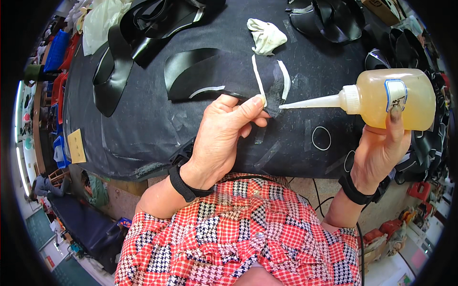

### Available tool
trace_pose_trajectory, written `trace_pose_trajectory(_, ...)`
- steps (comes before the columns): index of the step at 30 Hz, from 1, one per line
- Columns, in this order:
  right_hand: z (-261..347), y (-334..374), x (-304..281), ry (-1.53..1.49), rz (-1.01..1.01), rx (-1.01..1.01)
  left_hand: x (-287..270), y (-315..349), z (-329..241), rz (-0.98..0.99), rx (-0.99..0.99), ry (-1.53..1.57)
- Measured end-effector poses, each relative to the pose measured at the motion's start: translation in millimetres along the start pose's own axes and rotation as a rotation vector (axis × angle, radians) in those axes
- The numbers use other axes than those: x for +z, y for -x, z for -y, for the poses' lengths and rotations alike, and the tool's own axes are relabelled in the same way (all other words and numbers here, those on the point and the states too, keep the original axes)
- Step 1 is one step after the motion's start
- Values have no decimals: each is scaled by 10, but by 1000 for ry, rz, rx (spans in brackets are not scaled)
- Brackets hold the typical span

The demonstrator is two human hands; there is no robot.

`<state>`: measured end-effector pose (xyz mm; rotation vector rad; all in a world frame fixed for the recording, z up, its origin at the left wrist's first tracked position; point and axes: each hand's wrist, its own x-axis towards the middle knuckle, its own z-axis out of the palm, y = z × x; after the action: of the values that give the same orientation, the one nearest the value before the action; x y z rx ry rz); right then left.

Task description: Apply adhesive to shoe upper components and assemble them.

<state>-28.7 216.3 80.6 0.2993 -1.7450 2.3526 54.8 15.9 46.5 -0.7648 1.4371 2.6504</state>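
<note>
My left hand [224,126] pinches the near edge of a black leather piece [205,71], thumb on top near the low end of a white strip [258,76]. A second white strip [285,78] curves along the piece's right edge. My right hand [381,150] grips a squeeze bottle [398,97] of yellowish liquid, tipped on its side. Its long white nozzle [312,102] points left, with the tip at the piece's right edge, just right of my left fingers. Whether the tip touches the leather I cannot tell.
A crumpled white cloth [266,36] lies beyond the piece. Curved black leather parts [114,71] lie at the far left, more [329,21] at the far right. A white ring [321,138] and a tan card [76,146] rest on the black work surface [143,128].
</note>
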Motion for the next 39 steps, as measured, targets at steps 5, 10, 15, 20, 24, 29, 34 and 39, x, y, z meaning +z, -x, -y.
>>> trace_pose_trajectory(5, -20, 11, -6, 8, 1, -1, 4, -7, -5, -3, -14, -1)
trace_pose_trajectory(10, -46, 66, 3, 16, 21, -54, -21, -36, -11, 16, -24, 29)
trace_pose_trajectory(15, 35, 13, -44, 3, 11, -16, -6, -45, -39, 21, -39, 56)
trace_pose_trajectory(20, -23, 41, 14, 20, -21, -11, -14, -53, -46, 25, -71, 70)
trace_pose_trajectory(24, -16, 44, -26, -2, -1, -7, -7, -56, -56, 30, -89, 102)
trace_pose_trajectory(29, 45, -36, -38, -91, -69, 5, 17, -58, -56, 6, -121, 124)
trace_pose_trajectory(34, -14, -11, -12, -19, -54, -13, -12, -68, -48, 15, -123, 140)
trace_pose_trajectory(39, -31, 38, -70, 36, -48, -9, -15, -67, -40, 1, -131, 172)
